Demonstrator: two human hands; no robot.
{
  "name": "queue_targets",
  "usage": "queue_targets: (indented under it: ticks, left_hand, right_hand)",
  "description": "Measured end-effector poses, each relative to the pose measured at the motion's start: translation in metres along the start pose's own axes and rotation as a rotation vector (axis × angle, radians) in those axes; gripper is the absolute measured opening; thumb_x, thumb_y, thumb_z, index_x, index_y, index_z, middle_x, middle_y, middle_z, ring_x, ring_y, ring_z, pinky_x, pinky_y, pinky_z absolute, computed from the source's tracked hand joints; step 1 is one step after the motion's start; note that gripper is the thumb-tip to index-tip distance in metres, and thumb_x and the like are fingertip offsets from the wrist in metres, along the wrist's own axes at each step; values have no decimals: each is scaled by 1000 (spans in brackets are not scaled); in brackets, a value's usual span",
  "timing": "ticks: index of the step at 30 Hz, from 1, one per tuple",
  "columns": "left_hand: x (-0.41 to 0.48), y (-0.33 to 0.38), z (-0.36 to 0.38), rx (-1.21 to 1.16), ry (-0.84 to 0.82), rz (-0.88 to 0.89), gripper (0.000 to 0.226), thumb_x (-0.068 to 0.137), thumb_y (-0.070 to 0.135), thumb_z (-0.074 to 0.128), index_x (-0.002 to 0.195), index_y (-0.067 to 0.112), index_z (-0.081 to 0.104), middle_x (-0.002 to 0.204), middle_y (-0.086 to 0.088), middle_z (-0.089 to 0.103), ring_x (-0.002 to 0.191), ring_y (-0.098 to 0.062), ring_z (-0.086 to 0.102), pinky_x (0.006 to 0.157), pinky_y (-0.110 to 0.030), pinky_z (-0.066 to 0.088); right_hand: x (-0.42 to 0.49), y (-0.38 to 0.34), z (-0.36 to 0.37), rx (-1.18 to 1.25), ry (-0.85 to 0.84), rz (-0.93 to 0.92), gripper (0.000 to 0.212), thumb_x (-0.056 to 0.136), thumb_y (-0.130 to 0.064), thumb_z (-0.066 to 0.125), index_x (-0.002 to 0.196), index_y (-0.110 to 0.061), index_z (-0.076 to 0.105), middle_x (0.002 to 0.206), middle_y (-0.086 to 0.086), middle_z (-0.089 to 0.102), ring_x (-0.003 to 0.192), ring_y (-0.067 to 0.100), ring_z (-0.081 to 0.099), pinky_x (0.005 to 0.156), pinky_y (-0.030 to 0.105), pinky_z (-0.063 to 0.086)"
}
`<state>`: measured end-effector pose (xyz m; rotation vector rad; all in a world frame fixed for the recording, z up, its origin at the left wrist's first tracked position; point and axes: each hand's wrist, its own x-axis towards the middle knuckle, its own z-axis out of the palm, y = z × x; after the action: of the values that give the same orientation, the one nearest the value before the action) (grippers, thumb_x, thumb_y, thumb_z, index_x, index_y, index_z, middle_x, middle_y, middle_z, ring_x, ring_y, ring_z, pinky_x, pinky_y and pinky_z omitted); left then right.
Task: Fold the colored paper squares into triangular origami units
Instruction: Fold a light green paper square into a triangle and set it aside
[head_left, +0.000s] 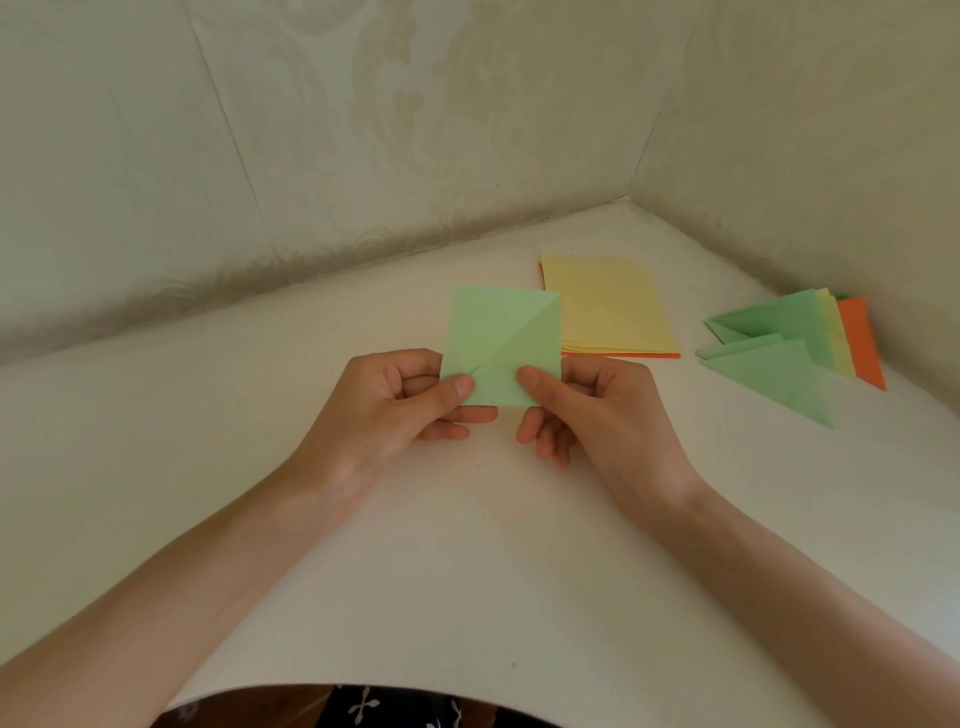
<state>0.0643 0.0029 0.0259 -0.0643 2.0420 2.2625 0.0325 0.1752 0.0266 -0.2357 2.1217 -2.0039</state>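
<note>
Your left hand (395, 410) and right hand (597, 410) pinch a creased green paper square (501, 332); folded paper triangles (779, 364) lie right of the unfolded yellow paper stack (608, 306).

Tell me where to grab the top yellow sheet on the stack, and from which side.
Probably its near right corner, coming from the right. The yellow stack lies flat on the table, so only an edge can be pinched; the near edge shows sheets slightly fanned, and the green square held in the left hand and right hand screens its left side.

No readable text, label, number or sign appears on anything here.
</note>
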Motion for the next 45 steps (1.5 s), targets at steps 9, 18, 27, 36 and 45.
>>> queue_targets:
  ticks: [9,18,27,36,45]
  left_hand:
    - [0,7,3,-138,-51,-83,51,84,46,39,101,6,65,94,-9,74,86,-23,72,62,-22,56]
    - [-3,9,1,-54,-82,-123,28,74,24,61,92,5,69,88,-12,74,81,-20,72,58,-19,54]
    - [-1,4,5,74,-17,-48,14,81,14,64,75,2,65,64,-9,69,51,-13,62,45,-17,44]
    - [-6,-1,4,315,-186,82,24,78,28,62,77,5,68,58,-3,64,46,-9,49,47,-18,38]
    - [-1,-4,4,341,-109,137,20,92,11,56,79,1,68,55,-3,61,42,-10,44,46,-18,36]
  right_hand:
    - [3,-5,-8,37,-20,16,19,90,-10,58,78,5,58,51,5,59,38,12,45,38,21,37]
    - [1,-4,-8,74,-99,47,20,93,-6,51,85,10,61,53,7,60,39,13,47,38,21,38]
    - [0,-11,-8,25,-139,34,37,80,-45,65,90,-9,61,71,11,67,57,19,58,44,27,44]
    - [-5,-15,-5,78,-119,123,11,68,-11,76,75,-13,67,73,4,64,71,16,61,63,25,48]
    - [10,-17,-21,197,162,32,9,78,4,67,74,-4,69,67,1,70,65,13,67,65,23,56]
